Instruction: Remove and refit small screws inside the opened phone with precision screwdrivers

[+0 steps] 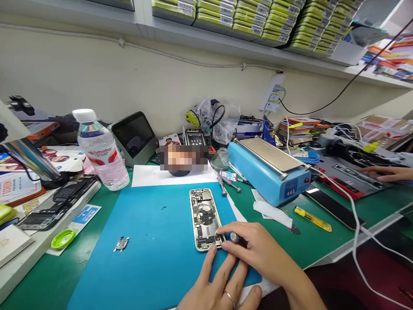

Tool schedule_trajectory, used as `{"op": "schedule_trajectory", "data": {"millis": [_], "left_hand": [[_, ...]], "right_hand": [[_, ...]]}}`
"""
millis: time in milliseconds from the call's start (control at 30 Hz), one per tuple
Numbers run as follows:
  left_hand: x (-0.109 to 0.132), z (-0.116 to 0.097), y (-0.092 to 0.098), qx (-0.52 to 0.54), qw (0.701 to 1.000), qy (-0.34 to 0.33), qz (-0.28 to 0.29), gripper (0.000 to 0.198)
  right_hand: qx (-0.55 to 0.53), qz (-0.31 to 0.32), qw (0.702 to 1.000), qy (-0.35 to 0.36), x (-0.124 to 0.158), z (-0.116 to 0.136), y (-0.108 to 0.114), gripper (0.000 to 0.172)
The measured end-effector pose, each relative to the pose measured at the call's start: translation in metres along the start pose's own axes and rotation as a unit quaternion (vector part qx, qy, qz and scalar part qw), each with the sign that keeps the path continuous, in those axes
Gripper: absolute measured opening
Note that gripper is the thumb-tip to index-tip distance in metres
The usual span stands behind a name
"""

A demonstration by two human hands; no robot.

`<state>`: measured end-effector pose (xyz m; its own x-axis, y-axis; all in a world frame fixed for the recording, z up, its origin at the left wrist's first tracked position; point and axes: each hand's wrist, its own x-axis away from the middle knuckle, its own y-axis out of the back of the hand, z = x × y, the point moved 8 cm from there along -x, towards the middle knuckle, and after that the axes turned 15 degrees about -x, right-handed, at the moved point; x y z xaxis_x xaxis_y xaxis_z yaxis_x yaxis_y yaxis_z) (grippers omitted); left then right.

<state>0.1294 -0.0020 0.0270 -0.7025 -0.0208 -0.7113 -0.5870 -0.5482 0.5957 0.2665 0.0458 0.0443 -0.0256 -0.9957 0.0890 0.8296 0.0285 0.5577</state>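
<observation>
An opened phone (206, 219), its inner parts showing, lies on the blue mat (145, 275). My left hand (219, 284), a ring on one finger, rests below it with fingers apart; one fingertip is at the phone's bottom edge. My right hand (261, 247) is closed around a grey screwdriver (237, 237), whose cross-marked end sticks out between thumb and forefinger. Those two fingertips are at the phone's lower right corner; anything tiny between them is hidden. A small metal phone part (121, 244) lies on the mat to the left.
Behind the mat stand a water bottle (105, 150), a screen device (134, 137) and a blue heating plate machine (267, 172). Screwdrivers (222, 185) and a yellow cutter (312, 218) lie nearby. Another person's hand (392, 173) is at the far right. A white cable (355, 228) hangs over the edge.
</observation>
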Motion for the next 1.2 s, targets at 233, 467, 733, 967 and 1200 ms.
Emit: {"op": "schedule_trajectory", "data": {"millis": [233,467,733,967,1200], "left_hand": [[0.008,-0.008,-0.007,0.004,1.000,-0.011,0.001,0.027],[0.014,-0.013,-0.011,0.008,1.000,-0.022,-0.004,0.029],[0.017,-0.015,-0.013,0.028,1.000,0.003,-0.007,0.026],[0.018,-0.016,-0.014,0.021,1.000,0.004,-0.011,0.026],[0.017,-0.014,-0.013,0.024,1.000,-0.014,0.004,0.026]], "right_hand": [[0.005,0.006,1.000,0.014,0.001,0.004,-0.001,0.022],[0.012,0.008,1.000,0.025,0.003,0.004,-0.002,0.019],[0.012,-0.003,0.999,0.037,0.004,0.004,-0.003,0.016],[0.013,-0.004,0.999,0.048,0.004,0.005,-0.004,0.013],[0.013,-0.003,0.999,0.038,0.003,0.005,-0.002,0.016]]}}
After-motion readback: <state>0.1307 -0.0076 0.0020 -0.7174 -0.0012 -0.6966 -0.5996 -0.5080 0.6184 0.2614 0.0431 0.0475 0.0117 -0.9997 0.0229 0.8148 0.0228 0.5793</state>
